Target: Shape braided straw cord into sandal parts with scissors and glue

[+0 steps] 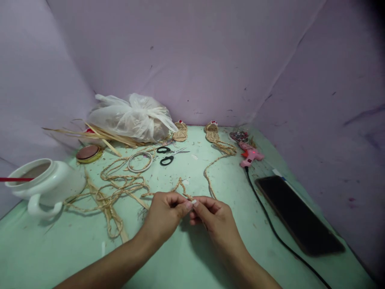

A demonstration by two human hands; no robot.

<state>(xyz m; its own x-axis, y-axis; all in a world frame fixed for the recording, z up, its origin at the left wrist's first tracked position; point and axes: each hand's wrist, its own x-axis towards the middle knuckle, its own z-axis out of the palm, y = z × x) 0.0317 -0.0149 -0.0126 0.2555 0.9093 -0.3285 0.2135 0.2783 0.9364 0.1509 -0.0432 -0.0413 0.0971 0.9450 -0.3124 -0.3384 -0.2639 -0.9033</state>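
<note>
My left hand (165, 212) and my right hand (218, 220) meet above the front middle of the table, thumbs and forefingers pinched together. Between the fingertips is a braided straw cord (182, 184), with a small white piece (194, 202) on it that looks like tape. From my left hand the cord trails left into loose loops. A second length of straw braid (207, 172) curves down behind my right hand from two small woven sandals (180, 132) with red beads, at the back. Scissors (173, 154) and a tape roll (140, 161) lie beyond my hands.
At the left stand a white ceramic pot (57, 180) and a round lidded tin (88, 153). A white plastic bag (132, 118) rests on straw strips behind. To the right are a pink glue gun (252, 153) with a black cable (270, 224) and a phone (297, 214).
</note>
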